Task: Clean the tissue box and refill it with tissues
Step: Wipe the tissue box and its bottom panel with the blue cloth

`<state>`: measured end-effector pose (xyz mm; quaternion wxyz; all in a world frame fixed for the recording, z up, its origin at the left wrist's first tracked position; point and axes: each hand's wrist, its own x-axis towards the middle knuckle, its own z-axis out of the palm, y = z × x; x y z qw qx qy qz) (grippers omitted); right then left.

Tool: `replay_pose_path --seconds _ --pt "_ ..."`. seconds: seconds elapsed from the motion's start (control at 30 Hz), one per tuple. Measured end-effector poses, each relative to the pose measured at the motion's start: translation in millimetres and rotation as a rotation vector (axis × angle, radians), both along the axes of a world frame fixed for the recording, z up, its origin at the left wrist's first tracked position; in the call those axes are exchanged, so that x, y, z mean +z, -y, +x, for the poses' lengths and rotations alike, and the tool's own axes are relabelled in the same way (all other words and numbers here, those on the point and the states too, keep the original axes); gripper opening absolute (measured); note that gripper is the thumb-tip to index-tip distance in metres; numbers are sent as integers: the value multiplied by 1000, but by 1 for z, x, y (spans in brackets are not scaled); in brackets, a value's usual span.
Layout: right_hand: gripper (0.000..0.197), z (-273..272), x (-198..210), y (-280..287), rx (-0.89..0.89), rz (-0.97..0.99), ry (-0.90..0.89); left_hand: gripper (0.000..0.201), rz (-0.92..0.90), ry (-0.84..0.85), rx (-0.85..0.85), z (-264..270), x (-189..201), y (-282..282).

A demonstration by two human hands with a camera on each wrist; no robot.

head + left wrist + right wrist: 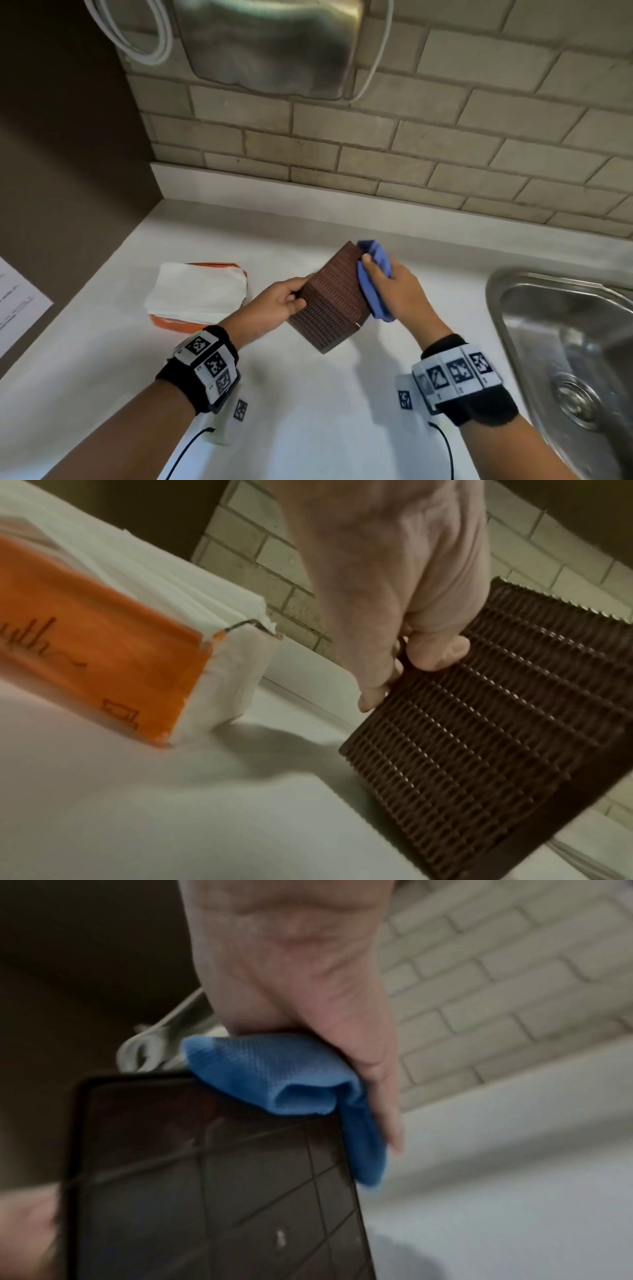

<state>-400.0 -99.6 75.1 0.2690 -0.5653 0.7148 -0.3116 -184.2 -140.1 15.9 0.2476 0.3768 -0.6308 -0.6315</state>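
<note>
A brown ribbed tissue box is held tilted above the white counter. My left hand grips its left edge, thumb on the ribbed face, as the left wrist view shows of this hand. My right hand holds a folded blue cloth against the box's right side. In the right wrist view the blue cloth lies under this hand, on the rim of the box's dark smooth underside. An orange pack of white tissues lies on the counter to the left, torn open at the end.
A steel sink is sunk into the counter at the right. A tiled wall runs behind, with a steel hand dryer and white cable above. A brown side panel with a paper sheet stands at the left.
</note>
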Motion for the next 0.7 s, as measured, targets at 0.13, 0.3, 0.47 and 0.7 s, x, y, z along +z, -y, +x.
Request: replay_pose_path --seconds 0.13,0.3,0.47,0.7 --pt "41 -14 7 -4 -124 130 442 49 260 -181 -193 5 18 2" --pt "36 -3 11 -12 -135 74 421 48 107 63 -84 -20 54 0" --pt "34 -1 24 -46 -115 36 410 41 149 19 -45 -18 49 1" --pt "41 28 7 -89 49 -182 80 30 146 -57 -118 -12 24 -12"
